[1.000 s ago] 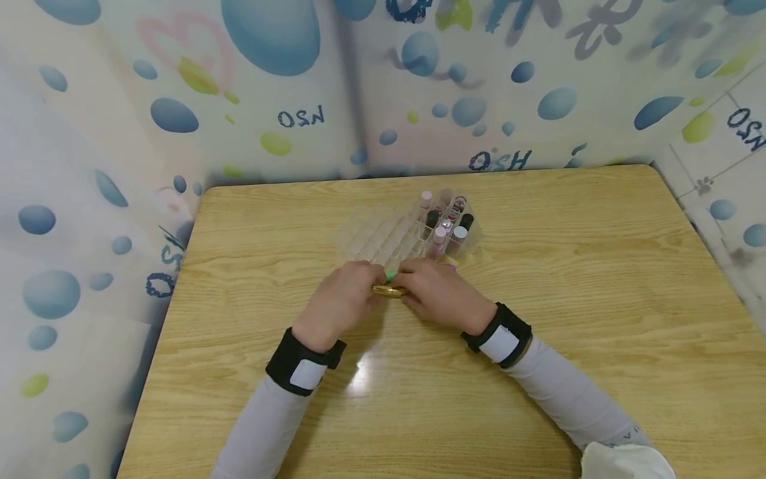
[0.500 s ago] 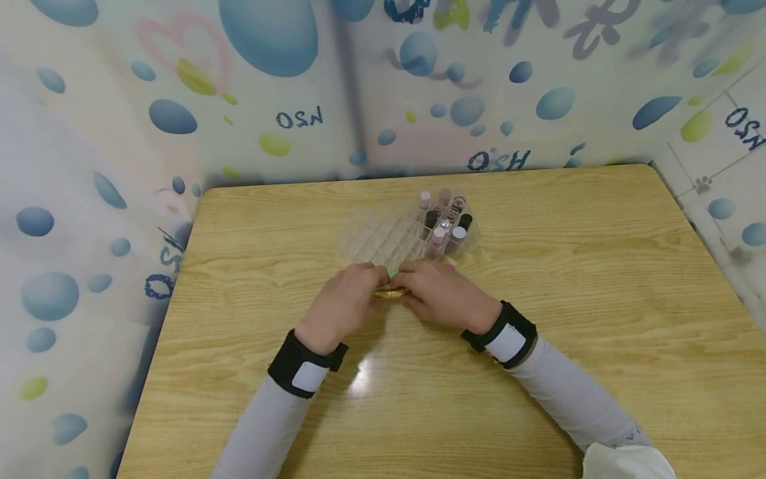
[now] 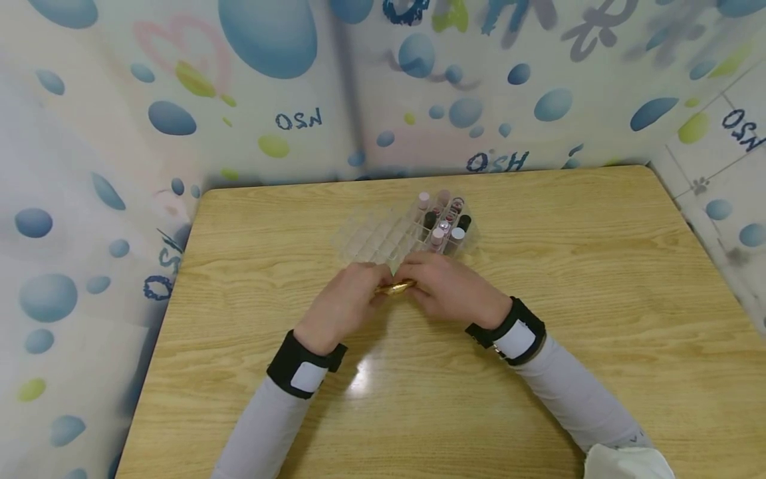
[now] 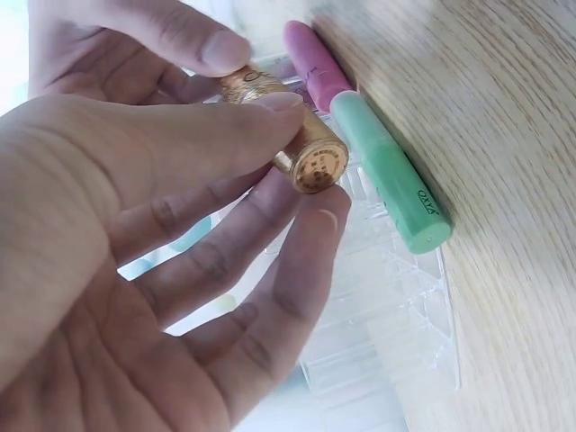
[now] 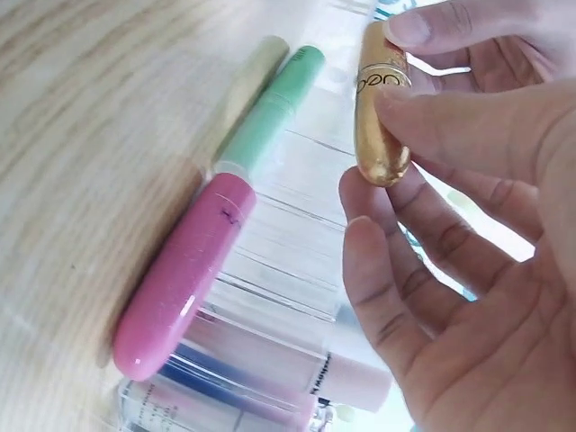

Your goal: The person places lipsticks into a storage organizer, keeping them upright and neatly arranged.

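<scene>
Fingers of both hands hold a gold lipstick tube (image 3: 396, 287) between them, in front of the clear organizer. My left hand (image 3: 344, 303) pinches its flat-based end, where a round base label (image 4: 320, 168) shows in the left wrist view. My right hand (image 3: 451, 286) has thumb and finger on the rounded end; dark lettering marks the gold tube (image 5: 378, 148) in the right wrist view. Below the hands, a tube with a pink part (image 5: 184, 279) and a mint green part (image 5: 274, 103) lies on the table along the organizer's near side. The hands mostly hide it in the head view.
The clear divided organizer (image 3: 374, 236) stands just beyond the hands. Several cosmetic tubes (image 3: 438, 236) with pink, black and white caps stand in its right-hand compartments. The wooden table (image 3: 568, 266) reaches a patterned wall covering (image 3: 371, 106) at the back and left.
My right hand has shifted slightly right and away from me, and the gold tube now slants up to the right. The green and pink bits seen earlier are now hidden in the head view.
</scene>
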